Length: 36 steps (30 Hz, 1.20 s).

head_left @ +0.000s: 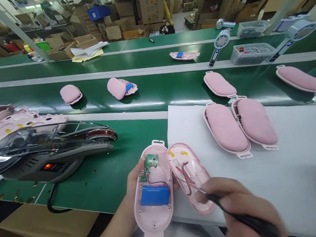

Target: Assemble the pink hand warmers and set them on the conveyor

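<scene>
My left hand (pixel 135 181) grips an oval pink plastic shell (pixel 155 217) from its left side and underneath. Inside lie a green circuit board (pixel 151 161) at the top and a blue battery pack (pixel 154 195) below it, with thin wires between them. A matching pink half (pixel 175 151) leans beside it on the right, showing its inner side with red and black wires (pixel 186 175) and bits of yellow tape. Over that half's lower end, my right hand (pixel 236 202), a little blurred, is closed on black tweezers (pixel 217 200), their tip pointing left near the wires.
A grey tape dispenser (pixel 54 155) stands at left. Two pink padded cases (pixel 226 127) lie on white sheeting (pixel 296 182) at right. Further pink cases (pixel 219 84) sit along the green conveyor (pixel 159 90). Beyond are handheld fans (pixel 221 41) and a clear screw tub (pixel 252 53).
</scene>
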Each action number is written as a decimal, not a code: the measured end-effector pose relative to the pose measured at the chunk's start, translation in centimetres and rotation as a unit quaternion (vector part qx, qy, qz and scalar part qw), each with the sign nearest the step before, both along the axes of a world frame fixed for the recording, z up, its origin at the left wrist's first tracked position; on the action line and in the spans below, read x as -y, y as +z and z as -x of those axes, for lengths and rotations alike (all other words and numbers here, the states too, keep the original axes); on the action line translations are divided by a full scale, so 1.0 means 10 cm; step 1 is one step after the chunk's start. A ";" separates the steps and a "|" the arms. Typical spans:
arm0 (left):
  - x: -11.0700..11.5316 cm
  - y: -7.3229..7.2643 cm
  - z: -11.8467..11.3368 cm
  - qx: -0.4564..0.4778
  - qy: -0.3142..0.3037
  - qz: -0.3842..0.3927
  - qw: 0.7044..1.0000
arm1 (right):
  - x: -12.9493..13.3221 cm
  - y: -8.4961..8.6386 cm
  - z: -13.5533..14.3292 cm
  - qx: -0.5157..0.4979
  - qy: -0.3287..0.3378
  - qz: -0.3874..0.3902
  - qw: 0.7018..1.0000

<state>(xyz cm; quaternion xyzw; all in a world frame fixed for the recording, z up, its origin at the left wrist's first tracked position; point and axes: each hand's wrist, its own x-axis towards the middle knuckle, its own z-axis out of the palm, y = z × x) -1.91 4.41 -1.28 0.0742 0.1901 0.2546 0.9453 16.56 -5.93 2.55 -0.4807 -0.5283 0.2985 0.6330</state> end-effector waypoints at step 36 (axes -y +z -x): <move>0.02 0.06 -0.05 -0.024 0.026 0.036 0.999 | -0.41 -0.28 0.33 0.143 0.086 -0.062 0.984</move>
